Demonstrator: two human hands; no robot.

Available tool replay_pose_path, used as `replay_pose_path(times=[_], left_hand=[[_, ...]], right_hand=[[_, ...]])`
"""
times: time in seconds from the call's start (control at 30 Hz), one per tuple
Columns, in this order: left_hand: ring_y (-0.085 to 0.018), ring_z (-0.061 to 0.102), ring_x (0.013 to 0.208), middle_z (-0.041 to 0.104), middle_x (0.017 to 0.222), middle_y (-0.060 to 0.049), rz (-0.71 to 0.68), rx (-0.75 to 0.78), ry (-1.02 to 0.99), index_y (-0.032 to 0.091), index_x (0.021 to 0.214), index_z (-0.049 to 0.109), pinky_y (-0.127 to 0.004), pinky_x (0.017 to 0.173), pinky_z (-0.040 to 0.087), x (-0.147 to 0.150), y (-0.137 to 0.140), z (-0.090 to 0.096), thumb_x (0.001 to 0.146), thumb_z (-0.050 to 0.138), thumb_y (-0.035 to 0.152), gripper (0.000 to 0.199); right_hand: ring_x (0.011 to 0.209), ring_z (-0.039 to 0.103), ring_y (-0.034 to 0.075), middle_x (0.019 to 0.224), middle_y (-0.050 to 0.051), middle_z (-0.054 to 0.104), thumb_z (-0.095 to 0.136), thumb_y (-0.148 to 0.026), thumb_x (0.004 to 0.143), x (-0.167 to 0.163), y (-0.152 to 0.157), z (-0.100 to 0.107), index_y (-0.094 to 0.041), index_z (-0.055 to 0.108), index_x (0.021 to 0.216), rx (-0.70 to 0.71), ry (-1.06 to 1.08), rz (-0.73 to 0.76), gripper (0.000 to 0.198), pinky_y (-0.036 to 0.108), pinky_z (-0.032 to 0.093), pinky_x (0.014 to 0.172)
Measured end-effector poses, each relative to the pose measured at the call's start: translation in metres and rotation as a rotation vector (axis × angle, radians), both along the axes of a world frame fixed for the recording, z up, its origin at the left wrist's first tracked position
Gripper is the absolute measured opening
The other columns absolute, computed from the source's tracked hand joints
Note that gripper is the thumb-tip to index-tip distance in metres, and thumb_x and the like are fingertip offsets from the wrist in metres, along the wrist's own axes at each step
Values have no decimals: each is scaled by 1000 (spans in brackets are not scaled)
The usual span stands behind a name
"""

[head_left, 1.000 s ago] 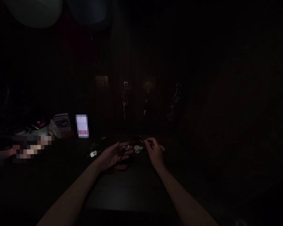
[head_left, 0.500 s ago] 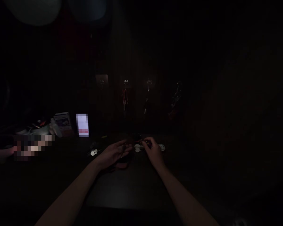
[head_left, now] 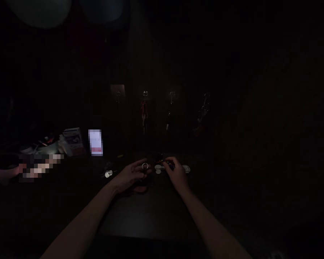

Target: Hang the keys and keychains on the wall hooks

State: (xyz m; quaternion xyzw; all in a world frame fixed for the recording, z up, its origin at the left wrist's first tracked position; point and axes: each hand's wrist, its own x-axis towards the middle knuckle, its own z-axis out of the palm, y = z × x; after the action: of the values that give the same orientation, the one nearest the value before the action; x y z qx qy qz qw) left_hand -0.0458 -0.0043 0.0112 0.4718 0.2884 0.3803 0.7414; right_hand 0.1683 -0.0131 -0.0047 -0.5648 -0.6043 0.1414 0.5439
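In dim light my left hand point(head_left: 129, 176) has its thumb and fingers closed about a metal key ring point(head_left: 145, 166), which shows bright at the fingertips. A dark reddish piece point(head_left: 140, 188) lies just below that hand. To the right, my right hand point(head_left: 176, 171) pinches something small and dark, partly coloured, that I cannot make out. Pale round tags point(head_left: 158, 169) lie between the two hands. Another pale round piece point(head_left: 187, 168) shows past my right hand. Left of my left wrist, silvery keys point(head_left: 108, 173) rest on the dark tabletop point(head_left: 132, 219).
Several hooks stand along the back wall; one holds a red key bundle point(head_left: 144, 111), and a dark key point(head_left: 168, 120) hangs further right. On the left are a lit, blurred screen point(head_left: 95, 142), a small box point(head_left: 73, 140) and a pinkish cup point(head_left: 2, 174).
The ring in my left hand has turned and now shows as a bright circle; my left fingers have shifted slightly. My right hand stays almost in place.
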Motion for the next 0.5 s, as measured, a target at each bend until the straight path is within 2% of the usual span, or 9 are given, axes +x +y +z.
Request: replay_pose_path(times=[0.1, 0.2, 0.33, 0.43, 0.5], left_hand=[[-23, 54, 113, 47, 134, -13, 11, 29, -16, 22, 121, 52, -31, 91, 42, 0, -2, 2, 66, 71, 7, 60], [-23, 54, 112, 50, 131, -13, 25, 49, -34, 21, 118, 55, -34, 91, 42, -1, -2, 2, 70, 70, 16, 51], [-17, 61, 90, 64, 107, -8, 170, 86, 115, 21, 110, 60, -30, 80, 44, 0, 1, 1, 74, 67, 29, 38], [-15, 59, 76, 67, 84, -3, 309, 229, 310, 20, 94, 65, -26, 71, 43, 1, 4, 5, 70, 69, 31, 28], [-16, 59, 75, 66, 78, -1, 367, 344, 400, 20, 85, 66, -26, 70, 42, 3, 5, 16, 67, 70, 31, 22]], right_hand=[[82, 61, 20, 87, 5, 66, 53, -40, 76, 0, -1, 0, -20, 58, 89, 17, -9, 4, 25, 31, 45, 74], [83, 61, 20, 88, 5, 66, 54, -39, 76, -1, -1, -1, -19, 58, 90, 44, -9, 22, 25, 31, 45, 75], [86, 61, 20, 90, 6, 66, 55, -37, 76, -1, -1, -2, -19, 58, 92, 70, -9, 44, 24, 32, 45, 78], [89, 61, 20, 94, 6, 66, 54, -35, 77, -2, -2, -3, -19, 58, 94, 77, -34, 90, 23, 33, 46, 80], [93, 61, 20, 98, 6, 66, 53, -33, 78, -3, -2, -4, -21, 59, 97, 84, -43, 126, 23, 33, 46, 82]])
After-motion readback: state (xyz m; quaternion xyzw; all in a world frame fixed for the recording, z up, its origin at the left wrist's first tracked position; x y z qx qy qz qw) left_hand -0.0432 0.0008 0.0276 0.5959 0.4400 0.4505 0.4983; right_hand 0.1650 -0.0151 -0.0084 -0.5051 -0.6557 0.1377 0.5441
